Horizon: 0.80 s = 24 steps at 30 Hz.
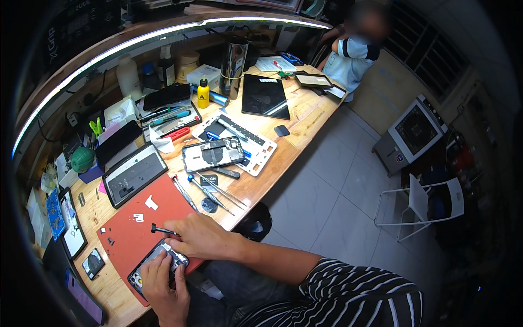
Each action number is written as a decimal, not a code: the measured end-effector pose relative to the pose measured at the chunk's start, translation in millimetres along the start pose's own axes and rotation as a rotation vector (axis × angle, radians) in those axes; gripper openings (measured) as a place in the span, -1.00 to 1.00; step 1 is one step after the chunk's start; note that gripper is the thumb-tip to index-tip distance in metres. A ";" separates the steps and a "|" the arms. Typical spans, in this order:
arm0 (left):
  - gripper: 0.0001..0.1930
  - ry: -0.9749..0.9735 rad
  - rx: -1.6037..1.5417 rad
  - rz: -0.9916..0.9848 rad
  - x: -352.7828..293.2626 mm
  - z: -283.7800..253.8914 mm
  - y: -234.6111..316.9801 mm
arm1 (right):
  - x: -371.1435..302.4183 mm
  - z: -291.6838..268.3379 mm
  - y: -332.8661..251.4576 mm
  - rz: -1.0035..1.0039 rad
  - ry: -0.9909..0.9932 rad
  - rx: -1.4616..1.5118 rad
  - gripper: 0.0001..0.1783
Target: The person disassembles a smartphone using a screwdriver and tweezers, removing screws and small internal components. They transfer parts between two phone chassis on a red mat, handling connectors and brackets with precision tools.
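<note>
An opened smartphone [172,255] lies tilted at the near edge of a red work mat [131,223], its inner parts showing. My left hand [166,286] grips its lower part, with the fingers over the inside and the thumb at the near side. My right hand [204,237] is above the phone's far end. From its pinched fingers a small dark part with a squarish end [162,229] sticks out to the left; its exact kind is too small to tell. White scraps [151,203] and several tiny components [111,241] lie on the mat.
Beyond the mat are screwdrivers [209,192], tweezers [223,191], another opened phone [213,155] on a white frame [261,155], and a tablet [265,96]. A yellow bottle [203,94] stands behind. Another person [348,60] is at the far end. A white chair [419,204] stands right.
</note>
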State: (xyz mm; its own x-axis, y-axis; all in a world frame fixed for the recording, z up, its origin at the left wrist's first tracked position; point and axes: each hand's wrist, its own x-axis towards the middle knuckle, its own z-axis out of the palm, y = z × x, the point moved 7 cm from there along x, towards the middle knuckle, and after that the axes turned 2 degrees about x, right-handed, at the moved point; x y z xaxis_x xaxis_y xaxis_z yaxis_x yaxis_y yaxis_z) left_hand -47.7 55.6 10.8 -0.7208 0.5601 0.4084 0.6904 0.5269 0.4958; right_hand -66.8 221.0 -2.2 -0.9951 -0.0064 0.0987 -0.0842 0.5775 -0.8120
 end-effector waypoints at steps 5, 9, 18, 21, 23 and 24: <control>-0.78 -0.010 0.057 -0.004 2.7 -7.5 7.9 | -0.3 1.3 -0.7 -0.003 0.010 -0.007 -0.79; -0.78 -0.012 0.061 0.002 4.0 -8.0 11.4 | -1.3 0.4 0.8 -0.012 0.019 0.002 -0.79; -0.77 0.061 -0.030 0.042 2.6 2.7 -3.2 | 0.4 -2.1 5.3 -0.064 0.074 -0.051 -0.76; -0.78 0.083 -0.005 0.024 5.8 -5.7 -10.1 | 5.5 5.0 9.7 -0.080 0.067 -0.014 -0.78; -0.77 0.075 0.020 0.016 4.7 -6.2 -10.7 | 2.1 5.9 12.3 0.033 0.040 0.049 -0.76; -0.77 0.076 -0.003 0.046 11.0 -0.5 -8.7 | 0.7 0.8 14.3 0.006 0.048 -0.026 -0.78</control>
State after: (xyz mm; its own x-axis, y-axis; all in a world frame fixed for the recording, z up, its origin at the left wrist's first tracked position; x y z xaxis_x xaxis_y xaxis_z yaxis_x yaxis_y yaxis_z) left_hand -61.6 56.8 11.3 -0.6908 0.5335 0.4879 0.7229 0.4995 0.4774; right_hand -68.8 228.6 -14.3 -0.9919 0.0358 0.1222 -0.0767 0.5988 -0.7972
